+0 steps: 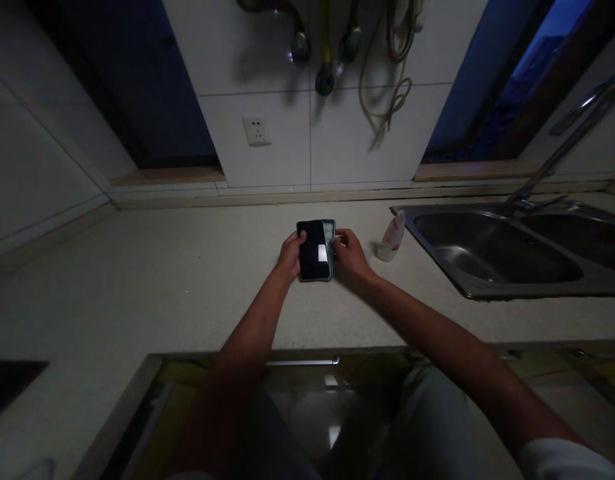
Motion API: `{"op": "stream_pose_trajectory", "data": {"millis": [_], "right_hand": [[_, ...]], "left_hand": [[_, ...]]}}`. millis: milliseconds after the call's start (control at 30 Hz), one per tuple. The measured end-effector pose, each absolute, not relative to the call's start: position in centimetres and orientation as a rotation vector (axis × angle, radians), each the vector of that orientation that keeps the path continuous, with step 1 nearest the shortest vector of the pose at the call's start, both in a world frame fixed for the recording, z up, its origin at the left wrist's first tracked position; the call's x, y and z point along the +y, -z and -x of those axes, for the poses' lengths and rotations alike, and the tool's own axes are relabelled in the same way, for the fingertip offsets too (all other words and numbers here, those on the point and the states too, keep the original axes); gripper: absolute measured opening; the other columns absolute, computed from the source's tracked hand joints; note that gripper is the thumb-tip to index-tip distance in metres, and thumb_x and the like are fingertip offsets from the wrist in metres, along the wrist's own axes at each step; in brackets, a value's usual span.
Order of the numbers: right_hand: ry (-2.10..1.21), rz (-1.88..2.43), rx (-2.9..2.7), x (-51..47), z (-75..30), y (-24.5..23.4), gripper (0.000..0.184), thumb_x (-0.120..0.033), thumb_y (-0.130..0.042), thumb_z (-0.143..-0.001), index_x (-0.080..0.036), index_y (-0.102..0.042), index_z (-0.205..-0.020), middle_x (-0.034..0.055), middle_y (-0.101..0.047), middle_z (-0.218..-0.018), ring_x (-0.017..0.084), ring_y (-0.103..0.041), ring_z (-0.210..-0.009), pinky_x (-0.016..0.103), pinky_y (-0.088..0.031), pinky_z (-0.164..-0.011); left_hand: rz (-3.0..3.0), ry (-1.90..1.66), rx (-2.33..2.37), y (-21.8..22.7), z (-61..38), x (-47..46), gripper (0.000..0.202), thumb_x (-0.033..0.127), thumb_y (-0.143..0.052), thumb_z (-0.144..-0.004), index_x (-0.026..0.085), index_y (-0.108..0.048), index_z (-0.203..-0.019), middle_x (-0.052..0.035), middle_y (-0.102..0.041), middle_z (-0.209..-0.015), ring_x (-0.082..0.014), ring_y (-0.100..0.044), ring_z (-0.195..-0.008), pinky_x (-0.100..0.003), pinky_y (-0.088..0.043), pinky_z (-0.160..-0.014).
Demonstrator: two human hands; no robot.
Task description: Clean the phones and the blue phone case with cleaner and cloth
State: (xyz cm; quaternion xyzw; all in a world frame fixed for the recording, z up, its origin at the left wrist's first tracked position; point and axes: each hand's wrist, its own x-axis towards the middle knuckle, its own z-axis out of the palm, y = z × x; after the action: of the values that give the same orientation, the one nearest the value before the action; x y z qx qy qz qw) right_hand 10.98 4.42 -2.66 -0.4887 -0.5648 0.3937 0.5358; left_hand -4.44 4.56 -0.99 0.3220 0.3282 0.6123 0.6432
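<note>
A: Taking the sink (487, 257) as the marker, what blocks the way near it?

B: A small white bottle (391, 237) stands just off its left rim, on the countertop (137, 280). Left of that bottle, both hands are on a phone (313, 250) and its green case (330, 233), the left hand (290, 253) on one side, the right hand (350, 255) on the other, so that stretch is taken.

A: And open ground?

B: Far left of the sink the countertop lies bare to the side wall. Behind the sink the tap (562, 147) slants upward. On the wall left of the sink, hoses (387, 100) hang down above the counter, beside a socket (257, 131).
</note>
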Motion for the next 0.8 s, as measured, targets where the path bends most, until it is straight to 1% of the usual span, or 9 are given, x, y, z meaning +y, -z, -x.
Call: {"op": "stream_pose_trajectory", "data": {"millis": [67,167,300,433,533,700,800], "right_hand": [[-0.925,1.203,-1.353,4.5,-11.1,2.7,0.033,-0.032,-0.051,-0.08,-0.021,-0.051,-0.111,0.0029,-0.061,-0.093,0.018,-0.061,-0.077,0.03,-0.051,-0.065],[-0.892,1.282,-1.393,4.5,-11.3,2.9,0.034,-0.028,-0.049,-0.08,-0.02,-0.052,-0.113,0.0036,-0.062,-0.093,0.017,-0.061,-0.077,0.029,-0.051,-0.067],[-0.823,1.38,-1.478,4.8,-11.6,3.2,0.035,-0.026,-0.047,-0.08,-0.017,-0.057,-0.113,0.0052,-0.065,-0.095,0.017,-0.06,-0.082,0.03,-0.05,-0.075],[-0.72,1.42,-1.576,5.2,-11.8,3.5,0.035,-0.026,-0.046,-0.082,-0.014,-0.061,-0.112,0.0087,-0.067,-0.1,0.019,-0.061,-0.088,0.033,-0.049,-0.082],[-0.645,1.433,-1.625,5.2,-11.9,3.5,0.035,-0.026,-0.047,-0.082,-0.013,-0.061,-0.112,0.0097,-0.068,-0.103,0.019,-0.061,-0.092,0.034,-0.047,-0.087],[-0.603,1.465,-1.672,5.0,-11.9,3.2,0.037,-0.026,-0.048,-0.083,-0.011,-0.062,-0.114,0.0117,-0.068,-0.105,0.021,-0.062,-0.093,0.035,-0.047,-0.088],[-0.593,1.484,-1.682,4.9,-12.0,3.1,0.037,-0.027,-0.048,-0.083,-0.012,-0.063,-0.114,0.0109,-0.069,-0.103,0.021,-0.062,-0.092,0.035,-0.047,-0.087]], "left_hand": [[-0.754,-1.391,0.769,1.1,4.3,4.5,0.026,0.028,-0.076,-0.076,0.014,-0.063,-0.094,-0.0074,-0.069,-0.082,-0.0237,-0.068,-0.089,-0.037,-0.052,-0.084],[-0.798,-1.382,0.83,1.3,3.9,4.5,0.025,0.032,-0.076,-0.077,0.016,-0.061,-0.09,-0.0043,-0.065,-0.074,-0.0204,-0.066,-0.078,-0.034,-0.052,-0.078],[-0.854,-1.417,0.928,2.2,3.4,4.8,0.021,0.032,-0.073,-0.08,0.016,-0.062,-0.085,-0.0011,-0.061,-0.068,-0.0161,-0.061,-0.068,-0.029,-0.05,-0.071],[-0.861,-1.418,1.015,3.1,3.1,5.2,0.02,0.034,-0.071,-0.081,0.016,-0.064,-0.086,-0.0028,-0.064,-0.072,-0.0172,-0.061,-0.071,-0.028,-0.048,-0.071],[-0.87,-1.438,1.069,3.5,3.1,5.5,0.02,0.034,-0.071,-0.079,0.016,-0.065,-0.085,-0.0039,-0.066,-0.075,-0.0185,-0.062,-0.075,-0.028,-0.048,-0.072],[-0.908,-1.442,1.118,3.4,3.0,5.9,0.013,0.028,-0.064,-0.083,0.015,-0.064,-0.083,-0.0024,-0.063,-0.073,-0.0151,-0.057,-0.067,-0.025,-0.044,-0.066],[-0.957,-1.441,1.186,3.3,2.9,6.1,0.013,0.026,-0.06,-0.085,0.015,-0.063,-0.078,-0.0014,-0.06,-0.07,-0.0139,-0.054,-0.065,-0.024,-0.042,-0.065]]}}
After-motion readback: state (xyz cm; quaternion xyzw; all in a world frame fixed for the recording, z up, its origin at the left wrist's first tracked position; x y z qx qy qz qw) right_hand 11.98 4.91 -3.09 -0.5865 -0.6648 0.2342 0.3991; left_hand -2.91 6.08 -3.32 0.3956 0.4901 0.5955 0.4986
